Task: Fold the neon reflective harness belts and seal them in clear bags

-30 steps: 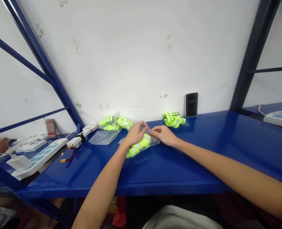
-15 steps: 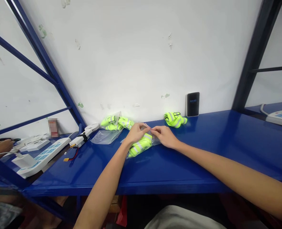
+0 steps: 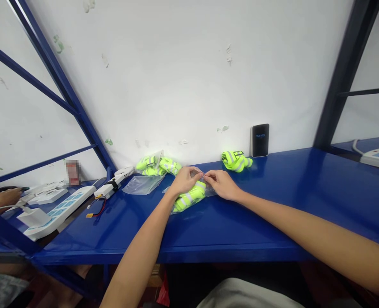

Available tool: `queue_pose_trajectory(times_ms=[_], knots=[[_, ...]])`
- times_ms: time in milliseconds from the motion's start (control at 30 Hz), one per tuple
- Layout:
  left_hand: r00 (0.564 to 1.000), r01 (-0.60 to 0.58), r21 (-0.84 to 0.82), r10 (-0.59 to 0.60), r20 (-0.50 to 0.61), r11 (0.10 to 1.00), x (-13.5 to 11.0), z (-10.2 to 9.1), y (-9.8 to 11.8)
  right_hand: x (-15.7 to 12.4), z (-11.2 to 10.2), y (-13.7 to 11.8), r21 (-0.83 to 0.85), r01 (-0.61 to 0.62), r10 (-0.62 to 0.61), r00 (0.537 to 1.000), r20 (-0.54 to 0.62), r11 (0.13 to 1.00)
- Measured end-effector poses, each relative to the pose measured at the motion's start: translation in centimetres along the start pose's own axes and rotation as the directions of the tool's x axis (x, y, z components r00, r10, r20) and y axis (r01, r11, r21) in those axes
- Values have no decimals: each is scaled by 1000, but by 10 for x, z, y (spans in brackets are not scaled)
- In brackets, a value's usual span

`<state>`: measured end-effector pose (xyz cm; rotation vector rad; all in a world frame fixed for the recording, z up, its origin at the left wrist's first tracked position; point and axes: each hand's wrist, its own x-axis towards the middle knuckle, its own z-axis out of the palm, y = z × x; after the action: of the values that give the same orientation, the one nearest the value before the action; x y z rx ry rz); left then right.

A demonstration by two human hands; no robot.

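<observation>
A clear plastic bag [image 3: 211, 190] lies on the blue table with a rolled yellow-green reflective vest [image 3: 189, 197] inside it. My left hand [image 3: 185, 180] pinches the bag's upper edge between thumb and fingers. Close beside it, the fingertips of my right hand [image 3: 220, 183] pinch the same edge, almost touching the left ones. Behind and to the left sit several more bundled vests [image 3: 157, 166], at least one in clear plastic. An unbagged rolled vest [image 3: 236, 161] rests near the wall on the right.
Flat clear bags [image 3: 143, 185] lie left of my hands. Beyond them are a small white fan [image 3: 124, 172], a battery with wires [image 3: 98, 208] and a power strip [image 3: 59, 211]. A phone-like device [image 3: 260, 140] leans on the wall. Another person's hand [image 3: 6, 199] is at far left.
Both hands stay at the bag's edge with barely any movement; the fingertips have shifted very slightly. The view has moved a little. The other person's hand at far left has shifted slightly right.
</observation>
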<state>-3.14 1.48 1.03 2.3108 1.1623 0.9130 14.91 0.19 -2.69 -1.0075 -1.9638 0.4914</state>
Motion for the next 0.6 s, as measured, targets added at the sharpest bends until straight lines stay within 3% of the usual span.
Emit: queue_pose_trajectory(times_ms=[200,333,500,600], knots=[[999,-31,43,32,-40,999,-1,0,3,-1,9,0,-70,77,-82,994,-79,995],[997,-45,25,46,-63,999,-2,-1,2,0,8,3,79,91,-84,993,-87,993],[986,-32,19,35,-161,999,-2,-3,-6,4,-1,15,330,-187,159,981,110,925],[983,-13,35,19,-183,999,0,-2,-10,5,-4,19,333,-204,150,972,179,921]])
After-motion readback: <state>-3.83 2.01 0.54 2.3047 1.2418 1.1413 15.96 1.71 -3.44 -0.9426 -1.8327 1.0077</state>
